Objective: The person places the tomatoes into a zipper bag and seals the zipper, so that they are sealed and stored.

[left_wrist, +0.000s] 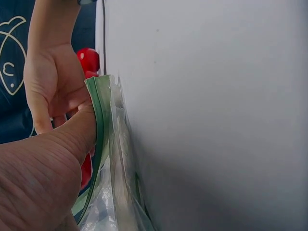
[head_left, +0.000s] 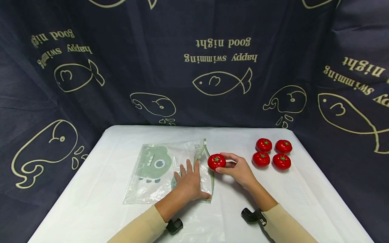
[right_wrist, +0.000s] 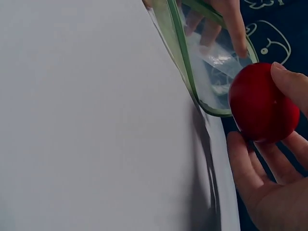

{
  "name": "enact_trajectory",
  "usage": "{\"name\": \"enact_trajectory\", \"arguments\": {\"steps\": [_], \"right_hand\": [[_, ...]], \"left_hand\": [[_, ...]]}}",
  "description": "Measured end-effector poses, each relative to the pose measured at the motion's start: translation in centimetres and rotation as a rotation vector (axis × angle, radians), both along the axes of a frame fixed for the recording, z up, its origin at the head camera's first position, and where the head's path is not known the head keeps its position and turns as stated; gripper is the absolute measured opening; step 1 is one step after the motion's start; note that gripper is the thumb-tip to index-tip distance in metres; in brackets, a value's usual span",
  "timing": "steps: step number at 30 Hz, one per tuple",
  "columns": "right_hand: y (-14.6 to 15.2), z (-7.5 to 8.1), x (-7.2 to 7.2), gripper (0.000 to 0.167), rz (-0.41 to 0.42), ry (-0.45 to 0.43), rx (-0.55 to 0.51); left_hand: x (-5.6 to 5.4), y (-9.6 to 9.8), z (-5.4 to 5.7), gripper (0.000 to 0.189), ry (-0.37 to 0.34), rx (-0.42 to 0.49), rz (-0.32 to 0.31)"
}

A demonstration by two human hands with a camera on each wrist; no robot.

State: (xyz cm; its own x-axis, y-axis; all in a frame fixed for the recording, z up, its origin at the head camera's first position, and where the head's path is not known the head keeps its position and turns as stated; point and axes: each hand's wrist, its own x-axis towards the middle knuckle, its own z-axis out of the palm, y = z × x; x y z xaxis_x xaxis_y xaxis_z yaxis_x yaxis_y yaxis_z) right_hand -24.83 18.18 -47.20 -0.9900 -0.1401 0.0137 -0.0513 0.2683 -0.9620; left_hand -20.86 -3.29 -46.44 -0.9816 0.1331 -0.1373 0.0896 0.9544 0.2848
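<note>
A clear zip bag (head_left: 130,192) with a green dinosaur print lies on the table, its green-edged mouth (right_wrist: 185,53) facing right and spread apart. At that mouth my left hand (head_left: 189,184) has its fingers spread straight, with the thumb by the near edge; in the right wrist view some of its fingers show through the clear plastic. My right hand (head_left: 238,170) holds a red tomato (head_left: 216,162) with a green stem mark between thumb and fingers, right beside the bag's mouth. The right wrist view shows the tomato (right_wrist: 263,103) close to the green rim; whether they touch I cannot tell.
Several more red tomatoes (head_left: 281,162) stand in a cluster on the right of the white table (head_left: 261,195). A dark blue curtain (head_left: 170,40) with fish and whale drawings rises behind the table and along its sides.
</note>
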Motion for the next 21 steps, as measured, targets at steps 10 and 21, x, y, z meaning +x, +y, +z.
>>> {"name": "enact_trajectory", "arguments": {"steps": [10, 21], "right_hand": [[-1.4, -0.1, -1.2, 0.063, 0.034, 0.024, -0.031], [-2.6, -0.2, -2.2, 0.062, -0.017, 0.011, 0.051]], "left_hand": [[0.0, -0.1, 0.1, 0.14, 0.009, -0.005, -0.004], [-0.1, -0.1, 0.2, 0.14, 0.003, 0.01, -0.013]]}}
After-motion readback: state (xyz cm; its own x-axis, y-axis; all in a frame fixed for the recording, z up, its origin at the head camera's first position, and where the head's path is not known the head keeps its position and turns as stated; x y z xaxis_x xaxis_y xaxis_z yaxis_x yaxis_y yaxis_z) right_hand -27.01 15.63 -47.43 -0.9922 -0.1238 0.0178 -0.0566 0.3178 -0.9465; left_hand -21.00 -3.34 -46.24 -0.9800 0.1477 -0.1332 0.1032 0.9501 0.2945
